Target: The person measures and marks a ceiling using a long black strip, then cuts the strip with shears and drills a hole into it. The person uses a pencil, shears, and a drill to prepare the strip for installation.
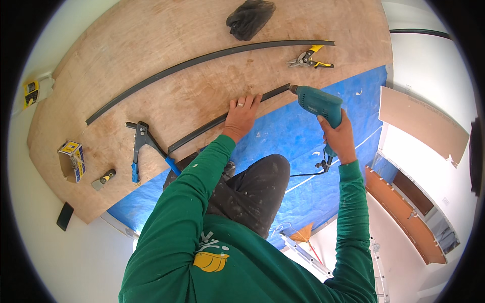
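Near the edge of a wooden board (283, 65), my left hand (241, 117) grips a short dark channel strip (202, 130), its fingers laid over it. My right hand (338, 136) is wrapped around the handle of a teal corded power drill (316, 101). The drill's chuck points left and meets the strip's right end; whether a bit enters it is too small to tell. Farther back lies a longer, curved-looking dark strip (202, 59). Yellow-and-black snips (305, 58) rest close to its right end. A hand riveter (142, 139) with blue grips lies left of the short strip.
An opened small box (73, 162) and a putty knife (105, 179) sit at the board's left. A crumpled black bag (250, 20) lies at the back. Blue sheeting (323, 192) spreads beneath my legs; the drill's cord (305, 174) crosses it. A ladder (305, 255) stands below.
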`<action>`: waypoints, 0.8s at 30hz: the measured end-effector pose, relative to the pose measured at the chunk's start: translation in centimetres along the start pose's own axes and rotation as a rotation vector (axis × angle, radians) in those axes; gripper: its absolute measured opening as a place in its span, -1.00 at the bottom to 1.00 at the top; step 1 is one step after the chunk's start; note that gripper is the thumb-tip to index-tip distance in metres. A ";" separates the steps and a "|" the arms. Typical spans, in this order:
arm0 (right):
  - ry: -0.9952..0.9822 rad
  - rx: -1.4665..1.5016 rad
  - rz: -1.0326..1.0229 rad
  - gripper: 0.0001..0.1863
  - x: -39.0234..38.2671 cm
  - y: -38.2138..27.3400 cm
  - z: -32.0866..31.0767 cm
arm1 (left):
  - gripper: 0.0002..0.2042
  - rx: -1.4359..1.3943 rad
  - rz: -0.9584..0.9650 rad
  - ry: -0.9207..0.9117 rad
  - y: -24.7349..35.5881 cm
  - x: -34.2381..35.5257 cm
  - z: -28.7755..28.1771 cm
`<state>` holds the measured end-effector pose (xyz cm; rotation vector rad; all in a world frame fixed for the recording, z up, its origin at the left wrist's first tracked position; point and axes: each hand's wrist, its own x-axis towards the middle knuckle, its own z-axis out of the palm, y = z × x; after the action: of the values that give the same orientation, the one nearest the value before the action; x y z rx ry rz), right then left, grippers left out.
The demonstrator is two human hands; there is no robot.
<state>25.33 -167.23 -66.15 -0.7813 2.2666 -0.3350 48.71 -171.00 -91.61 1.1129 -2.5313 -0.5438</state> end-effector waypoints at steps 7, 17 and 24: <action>0.032 -0.097 -0.207 -0.53 0.9 1.6 -0.2 | -0.42 -0.020 -0.005 -0.022 0.0 0.1 -0.1; -0.002 -0.170 -0.201 -0.52 1.8 0.9 -1.1 | -0.44 -0.021 -0.007 -0.011 -0.1 0.0 0.0; -0.079 -0.093 0.133 -0.41 0.7 -0.2 -1.7 | -0.43 -0.037 -0.013 -0.048 -0.2 0.2 -0.1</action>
<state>23.87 -167.84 -65.24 -0.6739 2.2590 -0.1350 48.69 -171.30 -91.61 1.1167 -2.5459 -0.6252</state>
